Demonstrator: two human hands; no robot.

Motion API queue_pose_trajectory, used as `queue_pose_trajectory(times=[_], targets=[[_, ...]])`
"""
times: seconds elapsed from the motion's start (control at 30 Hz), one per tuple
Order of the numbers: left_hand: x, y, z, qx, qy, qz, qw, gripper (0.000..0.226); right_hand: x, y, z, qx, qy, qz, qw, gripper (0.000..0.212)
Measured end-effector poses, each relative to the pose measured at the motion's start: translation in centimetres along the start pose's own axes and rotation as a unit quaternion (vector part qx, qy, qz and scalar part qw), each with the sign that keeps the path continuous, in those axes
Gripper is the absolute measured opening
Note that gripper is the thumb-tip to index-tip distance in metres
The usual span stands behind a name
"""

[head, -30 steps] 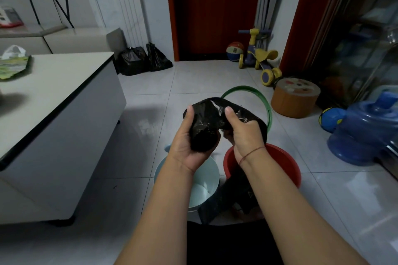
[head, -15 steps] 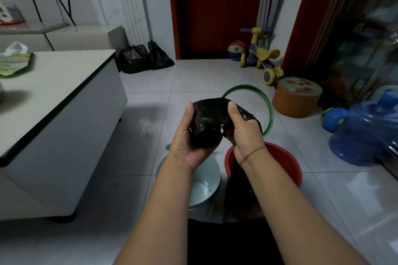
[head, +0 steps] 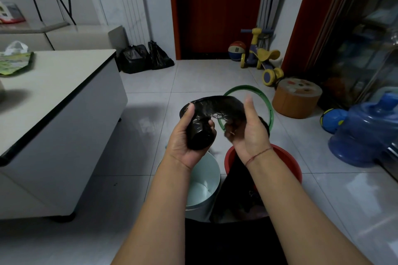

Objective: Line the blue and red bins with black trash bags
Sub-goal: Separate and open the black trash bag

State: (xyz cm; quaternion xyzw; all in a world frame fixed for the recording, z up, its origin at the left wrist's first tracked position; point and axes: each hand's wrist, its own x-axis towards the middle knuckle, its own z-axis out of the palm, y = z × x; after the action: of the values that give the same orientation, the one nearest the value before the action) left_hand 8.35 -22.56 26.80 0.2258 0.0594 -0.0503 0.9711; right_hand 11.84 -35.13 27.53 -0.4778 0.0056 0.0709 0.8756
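**A:** Your left hand [head: 183, 146] is wrapped round the roll of black trash bags [head: 200, 135], held up over the blue bin [head: 204, 178] and the red bin [head: 286, 161].

**B:** Your right hand [head: 252, 135] curls behind the loose bag end [head: 217, 105], thumb up. The film looks light, thin and slippery, so pinch its edge, not the middle.

**A:** There's a cabinet [head: 64, 114] corner on your left and open floor [head: 193, 77] ahead for spreading it.

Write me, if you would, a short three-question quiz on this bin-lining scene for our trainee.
1. True or false: the blue bin already holds a black bag.
2. Which of the hands grips the roll of bags?
3. The green hoop lies: A on the table; B on the floor; C inside the red bin.
Key: 1 false, its inside shows bare; 2 the left hand; 3 B.
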Motion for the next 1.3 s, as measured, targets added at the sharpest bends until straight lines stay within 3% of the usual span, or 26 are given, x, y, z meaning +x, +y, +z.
queue_pose_trajectory(times=[0.07,0.13,0.2,0.27,0.4,0.57,0.67,0.87,1.2,1.3], targets=[[0.1,-0.1,0.1,0.043,-0.001,0.001,0.999,0.032,-0.6,0.5,0.5,-0.065,-0.075,0.019,0.995,0.063],[0.0,-0.3,0.1,0.076,-0.01,-0.005,0.997,0.026,-1.0,1.0,1.0,-0.121,-0.066,0.019,0.99,0.071],[-0.1,-0.4,0.1,0.092,-0.025,-0.013,0.995,0.024,-0.8,1.1,1.0,-0.138,-0.018,-0.002,0.99,0.046],[-0.2,-0.5,0.3,0.081,-0.041,-0.031,0.995,0.026,-0.5,1.3,1.1,-0.112,0.016,-0.013,0.993,0.031],[-0.5,-0.4,0.8,0.049,-0.064,-0.052,0.995,0.031,-0.9,1.4,1.8,-0.012,0.004,-0.008,1.0,0.037],[-0.5,-0.4,0.8,0.01,-0.066,-0.034,0.997,0.02,-0.6,1.1,1.6,0.146,-0.034,0.06,0.987,0.049],[-0.6,-0.5,1.1,0.003,-0.083,-0.037,0.996,0.021,-0.5,1.0,1.3,0.167,-0.039,0.071,0.983,0.051],[-0.6,-0.7,0.9,-0.045,-0.137,-0.026,0.989,0.057,-0.6,1.0,1.3,0.223,-0.075,0.086,0.968,0.061],[-0.6,-0.5,0.9,-0.066,-0.177,-0.017,0.982,0.058,-0.4,1.2,1.7,0.26,-0.087,0.09,0.957,0.06],[-0.7,0.1,0.5,-0.138,-0.201,-0.01,0.97,0.058,-0.2,0.9,1.6,0.309,-0.086,0.087,0.943,0.061]])
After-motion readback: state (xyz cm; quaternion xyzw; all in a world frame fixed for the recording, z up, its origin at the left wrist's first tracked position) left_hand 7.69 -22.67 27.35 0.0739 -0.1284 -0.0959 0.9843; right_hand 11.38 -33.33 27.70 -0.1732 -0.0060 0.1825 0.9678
